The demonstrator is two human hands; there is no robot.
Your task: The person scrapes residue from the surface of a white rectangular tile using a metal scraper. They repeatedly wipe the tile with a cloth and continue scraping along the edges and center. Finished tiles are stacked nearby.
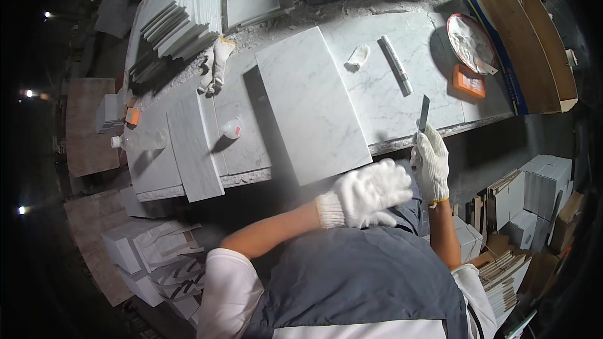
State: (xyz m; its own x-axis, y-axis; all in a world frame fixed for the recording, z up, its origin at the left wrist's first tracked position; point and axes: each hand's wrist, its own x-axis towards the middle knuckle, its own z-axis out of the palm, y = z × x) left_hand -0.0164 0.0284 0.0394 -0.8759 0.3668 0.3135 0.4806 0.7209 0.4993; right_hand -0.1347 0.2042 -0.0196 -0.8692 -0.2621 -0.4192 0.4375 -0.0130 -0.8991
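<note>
My right hand (433, 166), in a white knit glove, grips a narrow flat metal blade (424, 113) like a scraper, pointing up just beyond the table's front edge. Before my body, my left hand (374, 194) is in a matching glove, slightly blurred. Its fingers are stretched out and it holds nothing. Just past it lies a large pale grey-veined marble tile (314, 107), raised above the tabletop and jutting over the front edge. I cannot see what supports it.
Marble slabs form the worktable (245, 138). A marker-like tube (396, 66), a crumpled white piece (358, 56), an orange block (469, 81) and a round dish of white material (470, 43) lie right. Left are a small bottle (231, 129), a narrow tile (193, 150) and stacked tiles (182, 12).
</note>
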